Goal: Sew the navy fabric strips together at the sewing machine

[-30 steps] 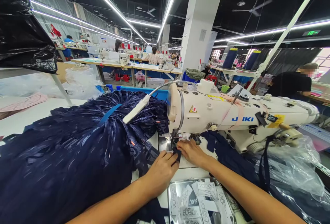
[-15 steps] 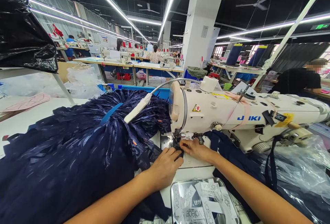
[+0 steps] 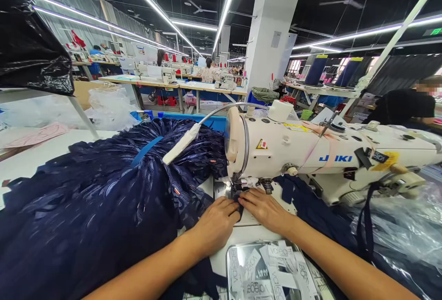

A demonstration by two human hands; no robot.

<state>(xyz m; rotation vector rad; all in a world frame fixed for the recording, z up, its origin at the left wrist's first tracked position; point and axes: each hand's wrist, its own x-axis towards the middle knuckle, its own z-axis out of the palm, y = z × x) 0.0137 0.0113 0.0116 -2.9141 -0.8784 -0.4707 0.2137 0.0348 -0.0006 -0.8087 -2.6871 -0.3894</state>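
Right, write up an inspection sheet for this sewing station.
Surface: white tabletop, partly covered by fabric.
Job's things: sewing machine; small dark fabric piece near its needle area.
Clutter: navy fabric heap at left, metal tray with printed labels in front, clear plastic at right.
Hands: left hand and right hand bare, fingers at the small piece; exact grip unclear.
Cables: bendy metal neck arching from machine; loose power cord, nothing seen.
Surroundings: person in black at right, thread cones, further machines behind.

one head-worn view looks forward and down over the close hands (image 3: 238, 217)
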